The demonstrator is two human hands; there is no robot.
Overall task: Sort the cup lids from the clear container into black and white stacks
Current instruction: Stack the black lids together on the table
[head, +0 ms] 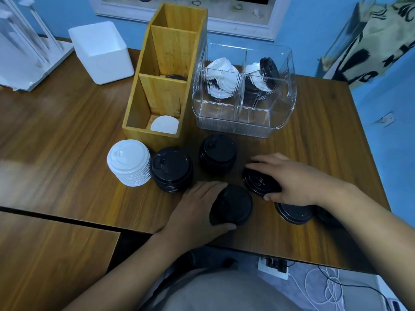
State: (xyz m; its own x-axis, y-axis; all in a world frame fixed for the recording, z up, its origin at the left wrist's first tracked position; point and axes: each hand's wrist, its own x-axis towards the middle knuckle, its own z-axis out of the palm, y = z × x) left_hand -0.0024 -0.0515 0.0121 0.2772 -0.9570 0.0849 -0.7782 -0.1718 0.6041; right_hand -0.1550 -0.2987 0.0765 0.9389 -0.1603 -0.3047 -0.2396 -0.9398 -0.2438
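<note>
Black plastic makes up nearly everything in play. The left hand [197, 207] has its fingers and thumb curled round a short pile of black cup lids [233, 205] at lower centre. The right hand [292, 178] lays its fingers over a tilted clutch of black ribbed lids [258, 182], thumb pinching the near edge. The two piles sit just beside each other, the right one up and right of the left. A loose black lid [294, 214] lies flat on the brown wooden surface [67, 131] beneath the right wrist. The tall black lid stack [171, 169] stands up-left, nearer the left hand, so merging probably runs right to left. The ribbed clear plastic container [244, 122], upper centre, holds more white and black lids.
</note>
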